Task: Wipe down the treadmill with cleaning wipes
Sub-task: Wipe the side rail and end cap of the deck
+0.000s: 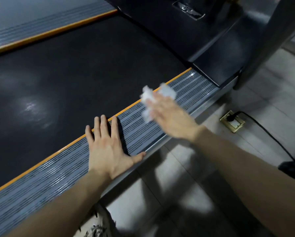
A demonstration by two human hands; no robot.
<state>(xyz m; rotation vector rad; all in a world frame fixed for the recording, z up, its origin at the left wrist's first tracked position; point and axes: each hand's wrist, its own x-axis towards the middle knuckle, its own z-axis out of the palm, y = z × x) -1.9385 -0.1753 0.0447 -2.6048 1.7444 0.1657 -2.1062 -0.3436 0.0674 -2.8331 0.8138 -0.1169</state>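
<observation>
Treadmill's grey ribbed side rail (162,130) was mid-wipe: my left fingers (103,127) lay spread flat, right fingers (157,104) blurred on a crumpled white wipe (147,95), grip unclear; black belt (92,65) seemingly left to clean.

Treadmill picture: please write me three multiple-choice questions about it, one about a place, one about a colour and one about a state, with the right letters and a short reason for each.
1. Where is the wipe?
A. on the tiled floor
B. on the grey side rail, under the right hand
C. hanging on the cable

2. What colour is the strip between the belt and the side rail?
A. green
B. orange
C. white

3. How is the left hand?
A. raised in the air
B. closed in a fist
C. flat on the side rail, holding nothing

Answers:
1 B: the white wipe shows around the fingers of the right hand on the ribbed rail.
2 B: an orange line runs along the edge of the belt.
3 C: its fingers are straight and spread, palm down on the rail.
</observation>
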